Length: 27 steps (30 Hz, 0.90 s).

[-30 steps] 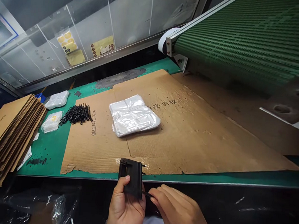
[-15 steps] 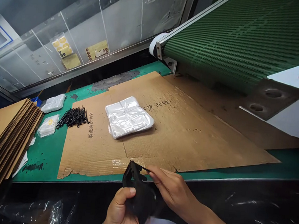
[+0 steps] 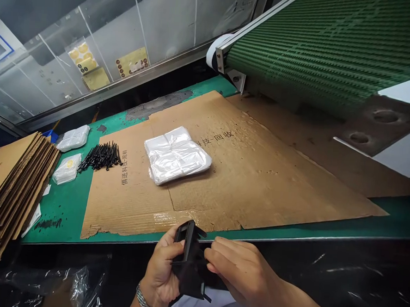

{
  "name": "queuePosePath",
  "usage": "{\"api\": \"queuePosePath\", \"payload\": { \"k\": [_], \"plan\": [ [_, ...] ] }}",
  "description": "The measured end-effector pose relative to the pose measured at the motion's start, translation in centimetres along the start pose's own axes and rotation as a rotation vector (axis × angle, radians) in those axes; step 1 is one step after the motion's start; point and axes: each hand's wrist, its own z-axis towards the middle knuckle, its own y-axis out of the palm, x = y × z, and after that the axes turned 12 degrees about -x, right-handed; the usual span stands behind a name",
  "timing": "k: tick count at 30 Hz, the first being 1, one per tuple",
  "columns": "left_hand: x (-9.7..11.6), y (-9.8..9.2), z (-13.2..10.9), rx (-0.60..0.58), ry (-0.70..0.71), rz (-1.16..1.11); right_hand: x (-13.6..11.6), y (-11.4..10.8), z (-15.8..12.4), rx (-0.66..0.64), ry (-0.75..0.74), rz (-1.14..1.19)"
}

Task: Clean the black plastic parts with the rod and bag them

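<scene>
At the green worktable's [image 3: 68, 203] near edge, the left hand [image 3: 163, 266] pinches a black plastic bracket [image 3: 191, 266], likely light, stiff, best gripped by its sides, while the right hand [image 3: 246, 269] bunches its fingers alongside, hold unclear.

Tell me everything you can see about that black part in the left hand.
The black part looks like dark plastic: angular, with flat faces and a frame-like upper section. Slim black prongs jut rightward near its top and bottom. It is tilted, gripped by the left hand around the near edge of the green bench. The right hand has its fingertips close by its right side; whether they touch it is unclear.
</scene>
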Motion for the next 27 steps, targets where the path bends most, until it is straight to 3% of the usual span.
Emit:
{"api": "queuePosePath", "payload": {
  "k": [4,7,11,17,22,27],
  "plan": [
    [0.1,0.3,-0.1,-0.017,-0.025,0.009,-0.3,-0.6,0.2,-0.039,-0.014,-0.072],
    [0.4,0.3,-0.2,-0.044,-0.075,0.007,-0.5,-1.3,0.0,-0.141,-0.064,-0.057],
    [0.8,0.1,-0.1,0.026,-0.077,0.011,-0.8,-1.9,-0.7,-0.259,-0.161,0.011],
    [0.3,0.4,0.0,0.086,0.063,0.044,-1.7,-1.2,-0.3,0.003,0.027,0.077],
    [-0.7,0.7,-0.3,0.126,0.138,0.07,-1.8,-0.1,0.0,0.024,0.105,-0.024],
    [-1.5,0.0,-0.8,0.082,0.118,0.041,-0.5,0.4,-0.4,0.029,0.204,-0.027]
  ]
}}
